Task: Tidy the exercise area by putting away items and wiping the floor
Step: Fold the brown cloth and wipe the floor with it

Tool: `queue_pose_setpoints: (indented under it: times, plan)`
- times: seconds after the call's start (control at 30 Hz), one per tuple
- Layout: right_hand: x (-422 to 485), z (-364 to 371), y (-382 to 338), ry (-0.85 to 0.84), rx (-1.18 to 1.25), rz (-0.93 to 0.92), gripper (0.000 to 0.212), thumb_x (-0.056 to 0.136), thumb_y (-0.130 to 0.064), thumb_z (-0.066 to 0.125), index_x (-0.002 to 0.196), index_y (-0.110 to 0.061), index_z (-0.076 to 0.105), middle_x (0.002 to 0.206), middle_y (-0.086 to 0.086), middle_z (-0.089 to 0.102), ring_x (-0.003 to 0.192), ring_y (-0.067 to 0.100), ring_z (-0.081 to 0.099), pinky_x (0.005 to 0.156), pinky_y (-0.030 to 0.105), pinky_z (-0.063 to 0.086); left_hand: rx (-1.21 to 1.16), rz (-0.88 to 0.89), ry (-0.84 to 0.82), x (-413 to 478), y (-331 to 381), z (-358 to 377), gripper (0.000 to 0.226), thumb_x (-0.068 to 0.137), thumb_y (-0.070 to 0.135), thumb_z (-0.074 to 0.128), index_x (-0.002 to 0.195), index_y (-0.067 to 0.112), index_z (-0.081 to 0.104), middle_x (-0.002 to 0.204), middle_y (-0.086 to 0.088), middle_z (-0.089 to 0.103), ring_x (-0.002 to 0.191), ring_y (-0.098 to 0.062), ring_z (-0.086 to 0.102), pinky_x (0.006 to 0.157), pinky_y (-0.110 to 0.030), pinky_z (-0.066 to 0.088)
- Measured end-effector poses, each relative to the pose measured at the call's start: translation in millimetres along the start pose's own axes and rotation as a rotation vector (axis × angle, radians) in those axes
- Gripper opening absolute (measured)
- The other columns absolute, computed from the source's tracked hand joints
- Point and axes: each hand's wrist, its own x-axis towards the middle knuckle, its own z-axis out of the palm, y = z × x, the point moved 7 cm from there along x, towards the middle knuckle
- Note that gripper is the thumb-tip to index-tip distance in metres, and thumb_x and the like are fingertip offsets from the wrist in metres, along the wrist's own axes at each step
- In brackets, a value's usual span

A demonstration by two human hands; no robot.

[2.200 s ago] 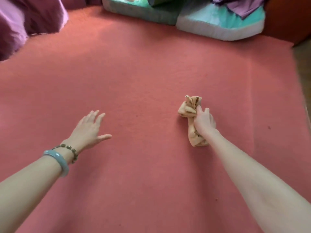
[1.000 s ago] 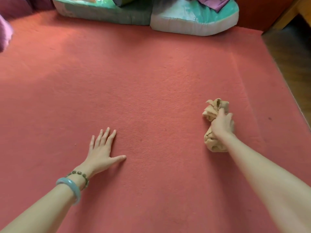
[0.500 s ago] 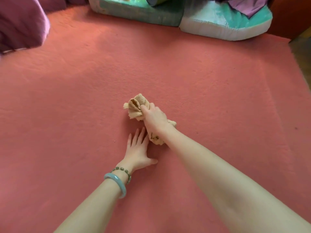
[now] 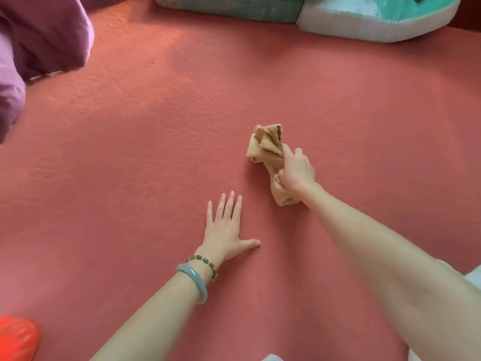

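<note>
Under the right hand, middle of crumpled cloth, unseen.

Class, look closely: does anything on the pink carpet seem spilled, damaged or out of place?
Nothing stands out. The salmon-pink carpet shows no spill or tear; the right hand grips a crumpled tan cloth on it, and the left hand rests flat, apart from the cloth.

Crumpled tan cloth on the red carpet floor.
Bunched into a wad, its middle gripped by the right hand, both ends flaring out; it lies on the carpet right of centre.
</note>
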Motion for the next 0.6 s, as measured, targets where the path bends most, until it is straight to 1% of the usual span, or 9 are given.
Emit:
queue_pose_setpoints:
  times: [0.13, 0.23, 0.3, 0.33, 0.4, 0.47, 0.5, 0.57, 0.6]
  plan:
    - [25, -27, 63, 0.124, -0.049, 0.192, 0.047, 0.088, -0.014, 0.053, 0.132, -0.015, 0.038, 0.124, 0.020, 0.042, 0.116, 0.042, 0.043, 0.091, 0.048, 0.041, -0.033, 0.005, -0.012, 2, -1, 7, 0.117, 0.072, 0.080, 0.046, 0.148, 0.018, -0.018, 0.156, -0.001, -0.025, 0.141, -0.020, -0.028, 0.113, -0.049, -0.020]
    - [43, -49, 102, 0.195, -0.052, 0.379, 0.045, 0.088, -0.013, 0.053, 0.130, -0.010, 0.038, 0.130, 0.022, 0.040, 0.121, 0.043, 0.040, 0.095, 0.050, 0.039, -0.044, 0.010, 0.001, 1, -4, 10, 0.117, 0.071, 0.081, 0.045, 0.147, 0.021, -0.020, 0.154, 0.001, -0.027, 0.139, -0.018, -0.031, 0.111, -0.047, -0.022]
    - [56, -50, 98, 0.206, -0.024, 0.442, 0.042, 0.089, -0.013, 0.052, 0.129, -0.009, 0.039, 0.131, 0.022, 0.040, 0.121, 0.043, 0.040, 0.096, 0.051, 0.038, -0.056, 0.010, 0.016, 2, -5, 11, 0.117, 0.070, 0.081, 0.045, 0.147, 0.021, -0.021, 0.151, 0.004, -0.031, 0.138, -0.017, -0.033, 0.111, -0.046, -0.024]
    - [63, -47, 82, 0.202, -0.027, 0.413, 0.040, 0.089, -0.013, 0.052, 0.127, -0.009, 0.040, 0.131, 0.022, 0.040, 0.121, 0.043, 0.041, 0.096, 0.051, 0.038, -0.059, 0.008, 0.020, 3, -5, 10, 0.118, 0.070, 0.081, 0.046, 0.147, 0.021, -0.021, 0.148, 0.006, -0.034, 0.137, -0.016, -0.034, 0.111, -0.046, -0.024]
    - [75, -32, 26, 0.176, -0.050, 0.244, 0.039, 0.088, -0.012, 0.053, 0.124, -0.010, 0.041, 0.130, 0.021, 0.040, 0.119, 0.042, 0.042, 0.095, 0.051, 0.039, -0.074, 0.000, 0.018, 4, -3, 10, 0.118, 0.070, 0.079, 0.048, 0.147, 0.021, -0.020, 0.144, 0.008, -0.035, 0.137, -0.015, -0.034, 0.111, -0.046, -0.024]
    - [74, -7, -49, 0.099, -0.060, -0.002, 0.039, 0.086, -0.012, 0.055, 0.123, -0.013, 0.042, 0.128, 0.019, 0.042, 0.116, 0.039, 0.044, 0.091, 0.049, 0.041, -0.095, -0.009, 0.030, 5, -3, 9, 0.118, 0.067, 0.078, 0.049, 0.147, 0.022, -0.018, 0.145, 0.009, -0.031, 0.137, -0.013, -0.032, 0.112, -0.045, -0.022]
    - [67, 6, -88, 0.058, -0.072, -0.141, 0.039, 0.086, -0.012, 0.055, 0.123, -0.014, 0.043, 0.126, 0.018, 0.043, 0.115, 0.038, 0.045, 0.089, 0.048, 0.041, -0.094, -0.008, 0.035, 5, -3, 8, 0.118, 0.064, 0.079, 0.045, 0.148, 0.023, -0.014, 0.148, 0.009, -0.028, 0.138, -0.013, -0.030, 0.113, -0.044, -0.021]
    - [38, 35, -160, -0.002, -0.125, -0.430, 0.041, 0.086, -0.012, 0.053, 0.126, -0.016, 0.043, 0.125, 0.016, 0.044, 0.112, 0.037, 0.046, 0.086, 0.047, 0.042, -0.075, 0.018, 0.054, 6, -5, 4, 0.114, 0.059, 0.080, 0.033, 0.151, 0.021, -0.002, 0.157, 0.005, -0.011, 0.144, -0.015, -0.018, 0.116, -0.043, -0.014]
    - [20, 48, -189, -0.032, -0.148, -0.559, 0.043, 0.086, -0.012, 0.053, 0.127, -0.018, 0.043, 0.125, 0.015, 0.045, 0.111, 0.036, 0.047, 0.085, 0.047, 0.042, -0.090, 0.034, 0.067, 6, -8, 1, 0.111, 0.059, 0.078, 0.031, 0.151, 0.019, 0.010, 0.159, 0.002, 0.004, 0.146, -0.018, -0.006, 0.117, -0.044, -0.008]
